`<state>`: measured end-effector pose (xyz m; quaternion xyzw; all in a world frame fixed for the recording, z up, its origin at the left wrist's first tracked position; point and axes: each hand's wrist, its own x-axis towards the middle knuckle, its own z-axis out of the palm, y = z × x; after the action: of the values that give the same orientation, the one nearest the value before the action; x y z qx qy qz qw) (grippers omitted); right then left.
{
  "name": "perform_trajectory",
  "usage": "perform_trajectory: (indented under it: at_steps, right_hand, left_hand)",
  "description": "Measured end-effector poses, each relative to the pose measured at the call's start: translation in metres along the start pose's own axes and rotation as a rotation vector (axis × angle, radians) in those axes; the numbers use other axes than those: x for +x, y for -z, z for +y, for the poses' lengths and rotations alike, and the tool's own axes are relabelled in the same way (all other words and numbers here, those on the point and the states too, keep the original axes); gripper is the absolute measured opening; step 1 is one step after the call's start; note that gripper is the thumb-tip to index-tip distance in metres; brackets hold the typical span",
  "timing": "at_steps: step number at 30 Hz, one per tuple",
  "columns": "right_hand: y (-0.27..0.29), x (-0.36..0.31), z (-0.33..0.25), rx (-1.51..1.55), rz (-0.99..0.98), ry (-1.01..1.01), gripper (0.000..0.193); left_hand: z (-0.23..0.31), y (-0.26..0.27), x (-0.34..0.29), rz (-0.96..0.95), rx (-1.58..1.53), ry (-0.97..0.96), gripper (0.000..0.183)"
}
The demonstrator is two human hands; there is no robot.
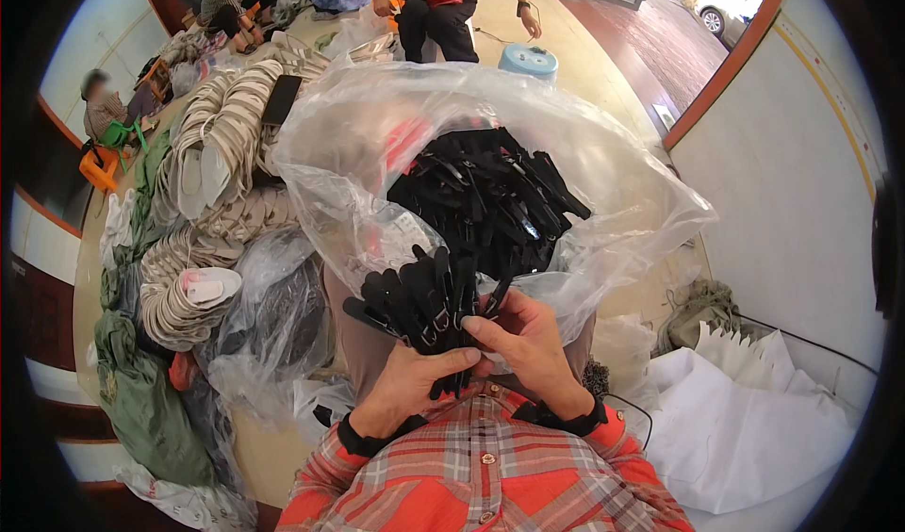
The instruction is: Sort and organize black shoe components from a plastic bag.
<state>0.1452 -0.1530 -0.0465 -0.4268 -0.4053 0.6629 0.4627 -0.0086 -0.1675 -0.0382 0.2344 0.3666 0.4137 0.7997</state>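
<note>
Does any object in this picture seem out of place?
Yes, perhaps: the flat black rectangle rests on the pale stacked soles, left of the clear plastic bag. Its shape and colour differ from the soles'.

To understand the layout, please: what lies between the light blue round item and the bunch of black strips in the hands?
In the head view, the open clear plastic bag, with a heap of black strips inside, lies between them.

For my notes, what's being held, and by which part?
A bunch of black buckle straps, near its lower end, in the left hand and right hand.
</note>
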Motion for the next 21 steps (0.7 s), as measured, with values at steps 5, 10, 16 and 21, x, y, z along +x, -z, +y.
perform_trajectory:
  at_steps: [5,10,16,21]
  right_hand:
    - [0.001,-0.008,-0.024,-0.346,-0.132,0.07,0.03]
    - [0.026,-0.013,-0.053,-1.207,-0.019,0.732,0.052]
    - [0.047,-0.009,-0.018,-1.625,-0.244,0.63,0.048]
    - [0.02,-0.026,-0.029,-1.301,-0.757,0.403,0.031]
  left_hand:
    - [-0.003,0.009,-0.01,0.042,0.194,-0.082,0.041]
    - [0.024,0.031,-0.025,0.207,0.245,-0.297,0.012]
    - [0.044,0.061,-0.001,0.764,0.163,-0.701,0.015]
    - [0.044,0.048,0.011,0.513,-0.018,-0.574,0.027]
